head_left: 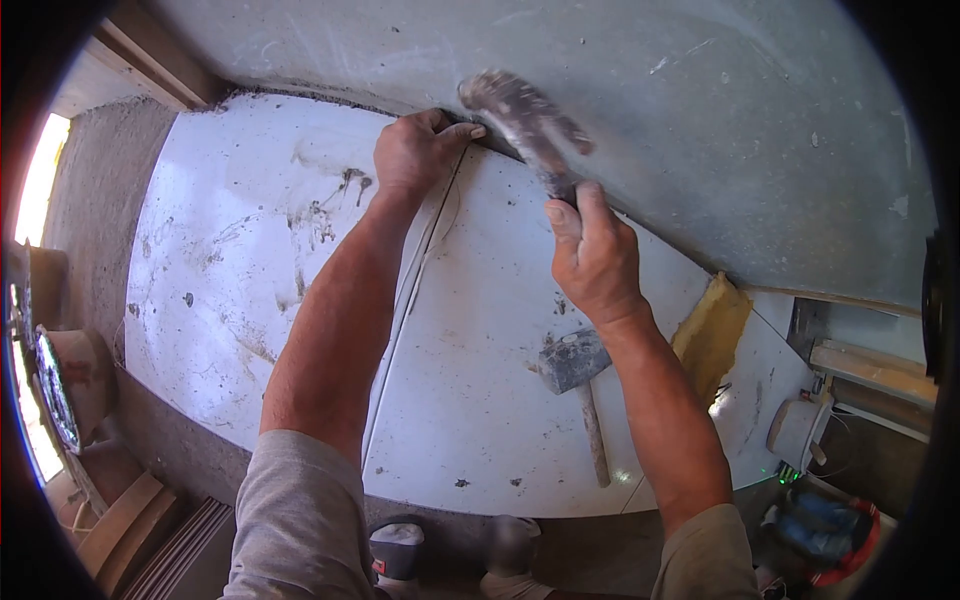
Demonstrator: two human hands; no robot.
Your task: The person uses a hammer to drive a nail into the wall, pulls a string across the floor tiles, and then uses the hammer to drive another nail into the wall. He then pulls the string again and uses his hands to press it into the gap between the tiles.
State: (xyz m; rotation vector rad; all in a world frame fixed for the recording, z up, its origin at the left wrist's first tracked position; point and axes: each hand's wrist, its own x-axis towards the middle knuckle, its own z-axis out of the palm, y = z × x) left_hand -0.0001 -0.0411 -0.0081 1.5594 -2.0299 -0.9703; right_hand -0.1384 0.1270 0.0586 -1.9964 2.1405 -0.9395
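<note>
My left hand is at the far edge of the white tiles, beside the grey wall, its fingers pinched at the joint between two tiles; what they hold is too small to make out. My right hand grips the dark handle of a trowel, which is raised near the wall and blurred by motion. A mallet with a dark head and pale handle lies on the right tile. Dark smears mark the left tile.
A yellow sponge-like piece lies right of my right forearm. Buckets stand at the left. Wood pieces and a white container are at the right. My feet show below the tiles.
</note>
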